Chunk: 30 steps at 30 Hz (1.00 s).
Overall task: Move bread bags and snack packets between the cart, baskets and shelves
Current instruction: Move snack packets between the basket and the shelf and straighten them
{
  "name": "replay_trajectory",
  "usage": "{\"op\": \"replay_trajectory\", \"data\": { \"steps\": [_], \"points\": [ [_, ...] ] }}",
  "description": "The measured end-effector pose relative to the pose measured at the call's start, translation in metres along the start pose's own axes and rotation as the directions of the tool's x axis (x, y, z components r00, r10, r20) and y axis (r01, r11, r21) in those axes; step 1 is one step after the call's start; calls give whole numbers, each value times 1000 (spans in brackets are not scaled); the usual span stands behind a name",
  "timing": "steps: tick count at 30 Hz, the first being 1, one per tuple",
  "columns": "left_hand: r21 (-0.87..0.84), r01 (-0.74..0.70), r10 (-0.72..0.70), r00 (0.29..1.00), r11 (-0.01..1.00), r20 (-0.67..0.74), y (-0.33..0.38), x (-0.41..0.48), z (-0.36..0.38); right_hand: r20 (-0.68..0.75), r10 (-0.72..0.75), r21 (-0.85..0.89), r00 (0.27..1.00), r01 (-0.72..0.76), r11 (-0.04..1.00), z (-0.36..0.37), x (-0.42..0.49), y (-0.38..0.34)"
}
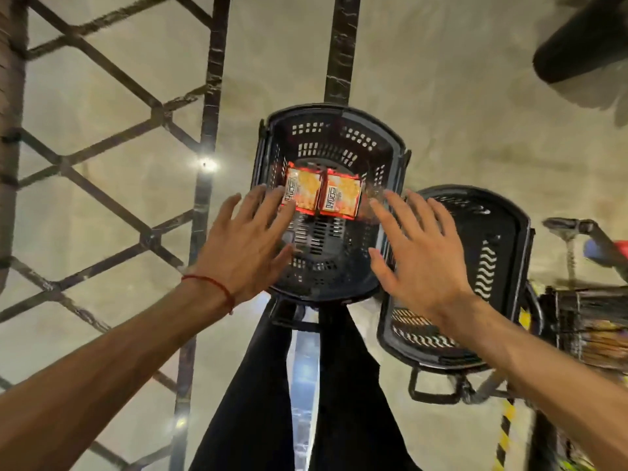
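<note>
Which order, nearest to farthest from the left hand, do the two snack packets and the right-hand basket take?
1. Left snack packet, at the left hand fingertips.
2. Right snack packet, beside it.
3. Right-hand basket, beyond the right hand.

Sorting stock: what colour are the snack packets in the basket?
Snack packets: orange-red, head view.

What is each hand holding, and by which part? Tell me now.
Nothing is held. Left hand and right hand are spread open over the basket; the left fingers reach the edge of the left snack packet without curling round it.
</note>
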State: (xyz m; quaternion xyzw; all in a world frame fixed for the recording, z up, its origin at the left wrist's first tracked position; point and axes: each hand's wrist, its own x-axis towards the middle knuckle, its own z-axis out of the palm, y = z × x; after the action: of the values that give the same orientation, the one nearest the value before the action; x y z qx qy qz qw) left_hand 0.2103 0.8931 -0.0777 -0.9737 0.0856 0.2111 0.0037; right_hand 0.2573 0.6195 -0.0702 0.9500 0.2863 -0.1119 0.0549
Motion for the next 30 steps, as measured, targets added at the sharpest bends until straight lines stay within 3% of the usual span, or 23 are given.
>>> {"op": "replay_trajectory", "data": {
  "steps": [9, 15, 23, 26, 30],
  "points": [
    [-99, 74, -69, 996, 992, 53, 9, 107, 128, 23, -131, 31, 991, 130, 991, 153, 96, 27],
    [-202, 166, -152, 985, 965, 82, 19, 165, 225, 124, -180, 106, 976, 168, 980, 279, 175, 39],
    [-243, 262, -229, 961, 934, 156, 18, 200, 293, 438, -38, 147, 898, -29, 989, 386, 262, 43],
    [-257, 288, -249, 953, 923, 173, 19, 206, 300, 467, 2, 212, 884, -114, 971, 407, 265, 42],
    [-274, 287, -243, 952, 918, 184, 21, 210, 303, 451, 12, 210, 892, -119, 970, 414, 263, 38]
  ]
}}
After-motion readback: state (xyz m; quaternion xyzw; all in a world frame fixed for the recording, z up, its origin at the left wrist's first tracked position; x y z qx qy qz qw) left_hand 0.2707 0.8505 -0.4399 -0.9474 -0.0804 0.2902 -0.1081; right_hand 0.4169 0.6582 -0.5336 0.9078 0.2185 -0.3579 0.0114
